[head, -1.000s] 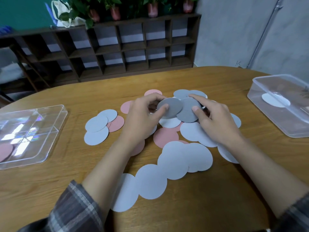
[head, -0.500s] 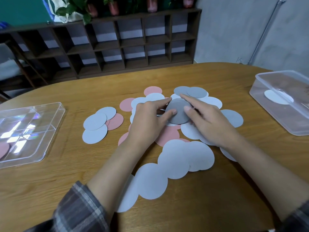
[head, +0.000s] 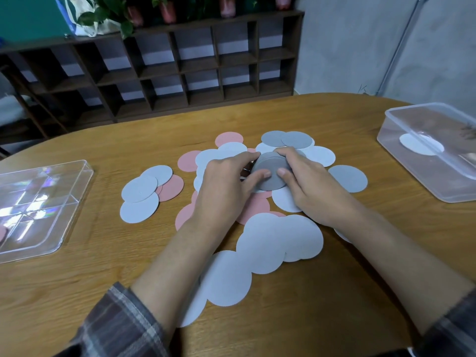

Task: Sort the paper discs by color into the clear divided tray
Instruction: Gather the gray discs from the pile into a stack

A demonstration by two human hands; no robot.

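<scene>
Where discs (head: 279, 235) litter the wooden table (head: 309, 318), dark shelving (head: 180, 70) behind, grey wall (head: 360, 42)

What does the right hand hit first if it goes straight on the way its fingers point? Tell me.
The right hand holds the gray disc stack in its grip, so that comes first; just past it, the hand would probably meet the left hand, though depth is unclear.

Your left hand (head: 224, 191) and right hand (head: 309, 194) hid much of the middle pink disc (head: 253, 211); the gray stack (head: 270, 176) they gripped couldn't be counted. The left edge cut off the clear divided tray (head: 64, 217) and its corner disc (head: 2, 233), the right edge the clear tub (head: 425, 176).
</scene>
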